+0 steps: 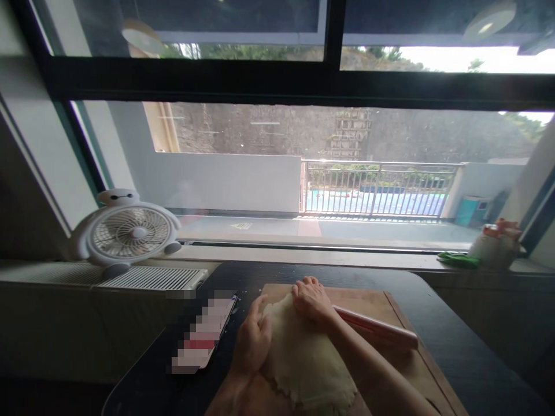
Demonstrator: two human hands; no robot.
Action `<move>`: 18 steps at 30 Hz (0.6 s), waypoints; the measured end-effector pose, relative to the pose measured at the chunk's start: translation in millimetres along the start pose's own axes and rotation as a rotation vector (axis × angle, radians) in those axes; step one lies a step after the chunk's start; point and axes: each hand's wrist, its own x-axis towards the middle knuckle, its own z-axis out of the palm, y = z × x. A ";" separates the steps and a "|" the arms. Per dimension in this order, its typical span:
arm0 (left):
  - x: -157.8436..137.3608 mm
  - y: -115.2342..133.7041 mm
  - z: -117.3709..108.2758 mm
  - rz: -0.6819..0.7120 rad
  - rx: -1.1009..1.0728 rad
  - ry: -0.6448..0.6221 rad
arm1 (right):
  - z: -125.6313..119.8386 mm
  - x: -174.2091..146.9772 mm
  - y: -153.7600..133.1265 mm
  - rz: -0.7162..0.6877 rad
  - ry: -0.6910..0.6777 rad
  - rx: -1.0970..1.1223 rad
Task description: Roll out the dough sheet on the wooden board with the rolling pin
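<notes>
A flat, pale sheet of dough [303, 358] with a ragged near edge lies on a wooden board [368, 299]. At its left edge, my left hand [255, 332] is closed on the dough, the thumb on the near side and the other fingers partly hidden. My right hand [313, 299] reaches over to the far edge, its fingers curled down onto the dough. Beside my right forearm, a reddish rolling pin [381, 329] rests on the board, its left end behind my wrist; neither hand touches it.
A dark table [243, 274] bears the board and a phone [206, 335] with a blurred screen. Behind are a white fan [137, 232] on a radiator [165, 278], and a windowsill [321, 256] with a green cloth [458, 260] and a white bottle [489, 245].
</notes>
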 end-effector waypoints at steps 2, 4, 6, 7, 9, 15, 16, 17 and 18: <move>-1.4 4.0 -2.3 0.002 -0.015 0.016 | 0.3 -19.5 -4.9 -0.122 -0.009 0.023; -2.9 7.8 -3.8 -0.002 -0.028 0.024 | 1.3 -35.8 -8.7 -0.235 -0.005 0.050; -3.9 10.3 -4.5 -0.012 -0.046 0.023 | 2.9 -41.6 -8.9 -0.285 0.031 0.059; -4.2 11.1 -4.5 -0.014 -0.056 0.020 | 3.8 -39.5 -7.5 -0.285 0.055 0.051; -4.4 11.8 -4.1 -0.016 -0.072 0.018 | 5.2 -26.6 -2.2 -0.227 0.102 0.019; -3.8 14.5 -3.7 -0.004 -0.065 0.050 | 2.9 17.4 13.0 -0.021 0.119 -0.015; -3.9 15.6 -4.0 -0.002 -0.061 0.060 | 2.9 16.6 14.6 -0.025 0.140 -0.001; -4.2 16.7 -4.3 -0.001 -0.056 0.071 | 3.1 13.0 16.3 -0.021 0.171 0.022; -4.7 17.9 -4.6 0.000 -0.051 0.081 | 3.5 7.0 18.5 -0.010 0.198 0.050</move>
